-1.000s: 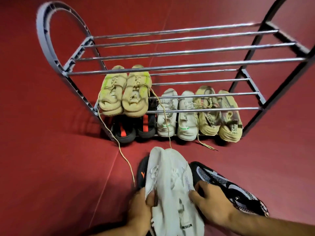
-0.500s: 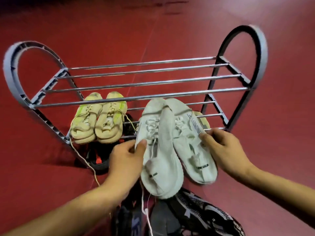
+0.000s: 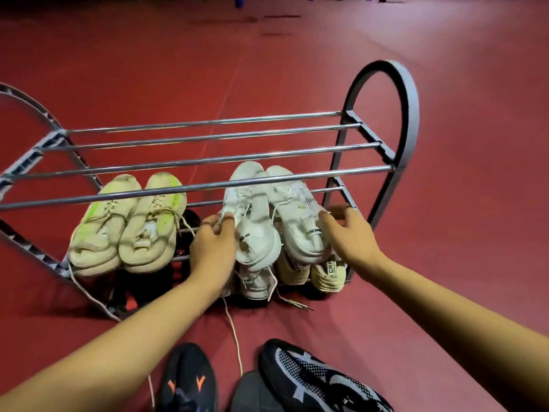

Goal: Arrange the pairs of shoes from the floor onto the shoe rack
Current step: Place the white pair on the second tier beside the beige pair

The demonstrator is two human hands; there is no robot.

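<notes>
A grey shoe rack with chrome bars stands on the red floor. On its middle shelf a pair of white shoes lies at the right, toes pointing away. My left hand pinches the side of the left white shoe. The outer edge of the right white shoe is held by my right hand, thumb against its side. A yellow-beige pair sits at the left of the same shelf. On the floor near me lie a black shoe with orange marks and a black-and-white knit shoe.
The bottom shelf holds a black pair at the left, a white pair in the middle and a beige pair at the right. Loose laces trail onto the floor. No shoes are on the top shelf bars.
Both hands carried the white pair from the floor up and forward onto the middle shelf, under the top bars. The view has tilted up and shifted right.
</notes>
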